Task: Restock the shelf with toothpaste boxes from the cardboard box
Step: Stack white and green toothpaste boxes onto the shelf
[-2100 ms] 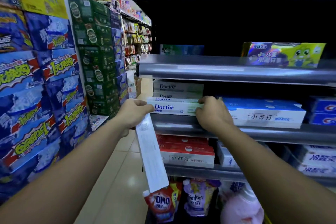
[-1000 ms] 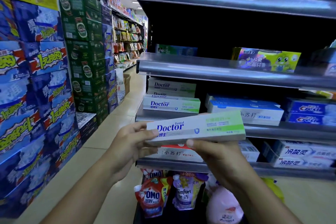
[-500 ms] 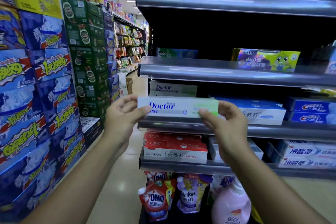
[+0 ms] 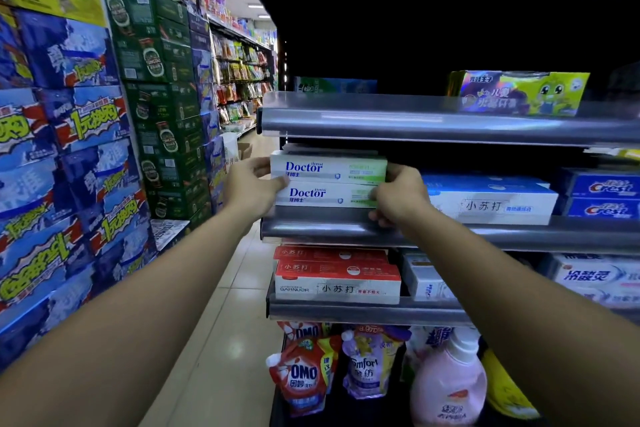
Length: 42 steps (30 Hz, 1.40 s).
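Our left hand (image 4: 252, 188) and right hand (image 4: 399, 196) grip the toothpaste box (image 4: 329, 168) by its ends, stacking it on the shelf (image 4: 502, 236); next, probably, a gentle release.

This is a supermarket aisle: metal shelves (image 4: 433, 125) carry toothpaste boxes (image 4: 329, 180) between the left grip (image 4: 251, 189) and the right grip (image 4: 401, 198). Stacked drink cartons (image 4: 69, 149) stand left of both grips, and detergent pouches (image 4: 304, 374) hang below them.
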Each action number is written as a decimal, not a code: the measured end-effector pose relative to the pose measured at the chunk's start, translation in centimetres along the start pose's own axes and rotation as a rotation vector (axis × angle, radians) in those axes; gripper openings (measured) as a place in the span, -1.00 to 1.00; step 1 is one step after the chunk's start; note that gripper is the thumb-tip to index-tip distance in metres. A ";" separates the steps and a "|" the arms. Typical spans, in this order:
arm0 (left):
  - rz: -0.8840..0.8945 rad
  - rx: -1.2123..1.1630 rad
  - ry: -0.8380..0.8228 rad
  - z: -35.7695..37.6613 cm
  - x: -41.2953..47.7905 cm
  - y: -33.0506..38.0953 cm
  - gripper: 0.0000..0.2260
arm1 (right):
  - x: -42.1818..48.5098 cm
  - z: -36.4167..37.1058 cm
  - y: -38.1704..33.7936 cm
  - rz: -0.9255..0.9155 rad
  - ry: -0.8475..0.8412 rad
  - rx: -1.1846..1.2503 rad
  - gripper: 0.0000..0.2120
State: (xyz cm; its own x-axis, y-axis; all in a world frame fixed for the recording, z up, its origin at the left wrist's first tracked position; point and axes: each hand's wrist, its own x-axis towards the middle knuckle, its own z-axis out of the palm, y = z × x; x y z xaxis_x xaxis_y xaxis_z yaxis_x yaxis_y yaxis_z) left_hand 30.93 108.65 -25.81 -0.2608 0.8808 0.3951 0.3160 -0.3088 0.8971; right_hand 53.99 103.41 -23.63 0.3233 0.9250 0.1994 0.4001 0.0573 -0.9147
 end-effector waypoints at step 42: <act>-0.124 0.719 -0.945 31.3 -42.8 -14.5 -0.68 | -23.3 -26.4 23.9 0.346 0.050 -0.007 -0.92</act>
State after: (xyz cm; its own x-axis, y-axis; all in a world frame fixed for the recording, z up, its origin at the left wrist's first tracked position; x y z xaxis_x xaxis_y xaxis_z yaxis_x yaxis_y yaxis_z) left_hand 66.02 86.70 -61.93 0.3536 0.8990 -0.2583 0.8531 -0.1966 0.4833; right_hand 78.68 73.35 -40.87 0.4821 0.8697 -0.1053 0.2651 -0.2594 -0.9287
